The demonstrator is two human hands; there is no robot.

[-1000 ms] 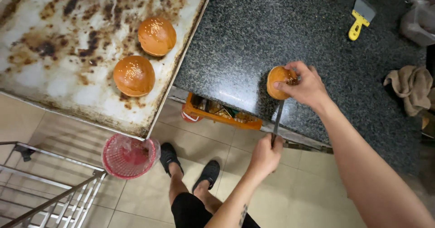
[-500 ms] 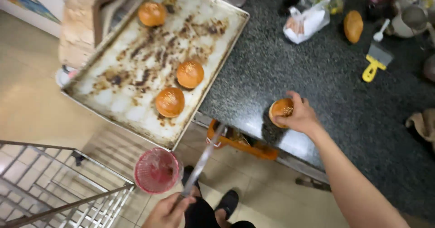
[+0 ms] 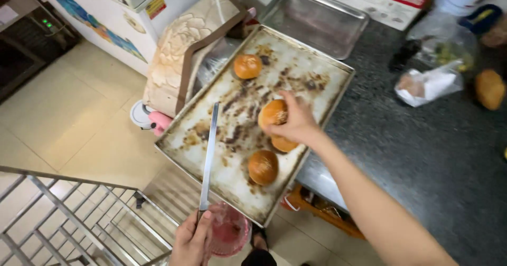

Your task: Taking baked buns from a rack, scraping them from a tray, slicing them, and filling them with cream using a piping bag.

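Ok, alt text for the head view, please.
Seen from above, the right hand holds a bun over a stained baking tray with three more buns, while the left hand grips a long knife beside a dark stone counter.

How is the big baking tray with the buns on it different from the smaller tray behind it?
The big baking tray is stained with dark burnt patches; the smaller tray looks clean and grey. The big tray carries buns and juts past the counter edge; the smaller tray lies bare, farther back. The right hand reaches over the big tray only. Both are rectangular metal trays with raised rims.
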